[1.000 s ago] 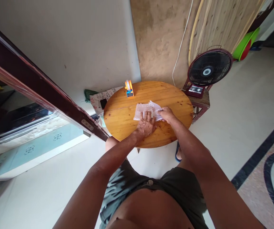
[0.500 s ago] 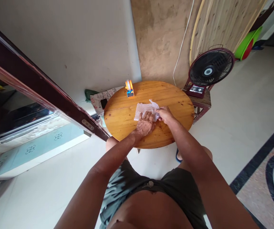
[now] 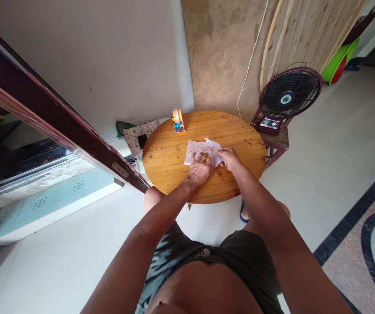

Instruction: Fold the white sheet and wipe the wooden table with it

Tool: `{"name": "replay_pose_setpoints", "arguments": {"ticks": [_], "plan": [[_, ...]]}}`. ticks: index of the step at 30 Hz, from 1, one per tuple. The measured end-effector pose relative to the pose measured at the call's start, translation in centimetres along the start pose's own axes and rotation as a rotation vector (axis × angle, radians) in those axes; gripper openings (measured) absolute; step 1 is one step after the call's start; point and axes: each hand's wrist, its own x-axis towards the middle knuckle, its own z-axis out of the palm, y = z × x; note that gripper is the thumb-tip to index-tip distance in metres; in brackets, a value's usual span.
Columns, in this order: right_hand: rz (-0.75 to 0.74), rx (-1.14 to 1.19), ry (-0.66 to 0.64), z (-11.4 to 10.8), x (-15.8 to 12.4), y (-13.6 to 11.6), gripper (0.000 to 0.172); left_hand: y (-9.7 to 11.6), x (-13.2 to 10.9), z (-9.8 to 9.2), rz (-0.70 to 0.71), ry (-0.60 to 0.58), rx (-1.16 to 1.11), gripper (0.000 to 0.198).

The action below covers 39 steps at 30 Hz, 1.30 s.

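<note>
A piece of pinkish, see-through bubble wrap (image 3: 197, 147) lies on the round wooden table (image 3: 164, 172). My left hand (image 3: 201, 168) rests flat on its near edge, fingers spread and pointing away from me. At the wrap's right end my right hand (image 3: 229, 158) pinches its edge between thumb and fingers. That end is a loose flap, spread out toward the right hand. Whether anything lies inside the wrap I cannot tell.
An orange and blue tape dispenser (image 3: 178, 121) stands at the table's far left. To the right, a dark red fan (image 3: 285, 99) sits on a wooden stool (image 3: 280, 136). Beyond the table's left edge a black phone (image 3: 142, 140) lies on a printed sack (image 3: 131, 138).
My right hand has moved slightly to the right with the edge of the bubble wrap, and the crumpled flap is now flatter. The left hand stays pressed on the wrap.
</note>
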Motion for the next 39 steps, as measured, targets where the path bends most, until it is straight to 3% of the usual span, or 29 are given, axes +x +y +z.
{"name": "replay_pose_setpoints", "arguments": {"ticks": [11, 20, 30, 39], "plan": [[-0.006, -0.001, -0.006, -0.4, 0.0, 0.2, 0.013, 0.7, 0.7, 0.7, -0.072, 0.014, 0.022, 0.028], [-0.046, 0.012, -0.043, 0.5, 0.1, -0.2, 0.015, 0.9, 0.5, 1.9, -0.068, 0.048, 0.012, 0.029], [-0.005, 0.086, -0.027, 2.7, -0.2, -1.6, 0.018, -1.2, -0.6, 0.1, 0.027, 0.028, -0.219, 0.043], [-0.020, 0.071, 0.014, 3.3, -0.2, -1.8, 0.023, -2.8, -0.3, 0.3, 0.024, 0.080, -0.340, 0.038]]}}
